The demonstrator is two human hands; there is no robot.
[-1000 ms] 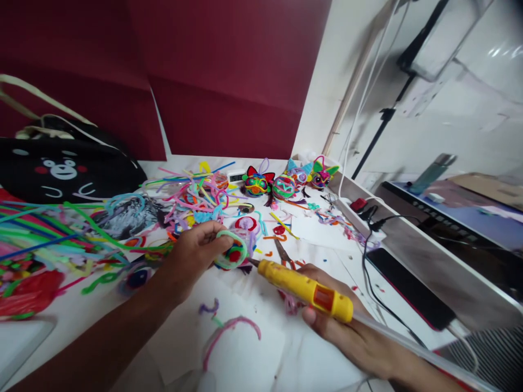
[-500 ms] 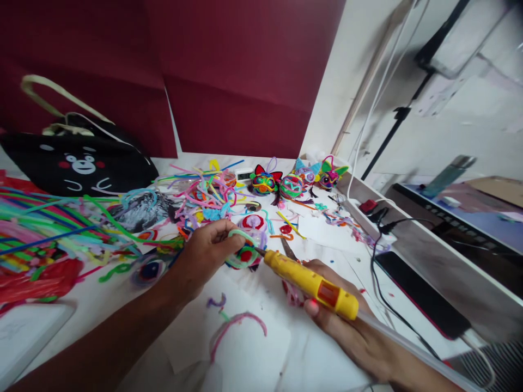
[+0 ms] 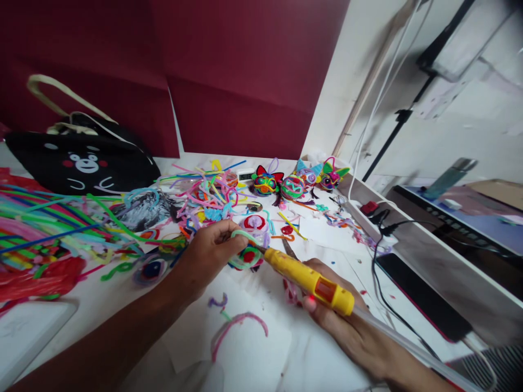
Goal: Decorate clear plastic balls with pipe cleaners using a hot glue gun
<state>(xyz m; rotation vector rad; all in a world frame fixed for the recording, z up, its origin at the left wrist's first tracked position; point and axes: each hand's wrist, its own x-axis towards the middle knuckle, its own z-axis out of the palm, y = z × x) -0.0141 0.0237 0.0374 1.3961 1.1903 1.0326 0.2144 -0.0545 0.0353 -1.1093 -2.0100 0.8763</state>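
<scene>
My left hand (image 3: 216,249) is closed, its thumb and fingers pinching a pale green pipe cleaner (image 3: 250,236) that curves over a colourful pipe-cleaner ball (image 3: 250,257) with green and red spirals. In my right hand (image 3: 339,310) is a yellow hot glue gun (image 3: 308,277), a clear glue stick (image 3: 412,348) trailing from its back end. The gun's metal tip points left and meets or nearly meets the pale green strand; contact is too small to tell. Behind the ball is a red and lilac coiled piece (image 3: 253,223). Scissor-like metal blades (image 3: 289,249) show beyond the gun, partly hidden.
Finished-looking decorated balls (image 3: 265,182) stand at the back. Loose pipe cleaners (image 3: 44,223) heap up on the left, near a black bag (image 3: 81,163). A pink curved strip (image 3: 241,321) lies on white paper in front. At right are a phone (image 3: 423,296) and a power strip (image 3: 378,222) with cables.
The view has shifted slightly. My left hand still pinches the pale green pipe cleaner, and the glue gun's tip stays beside it with little visible movement.
</scene>
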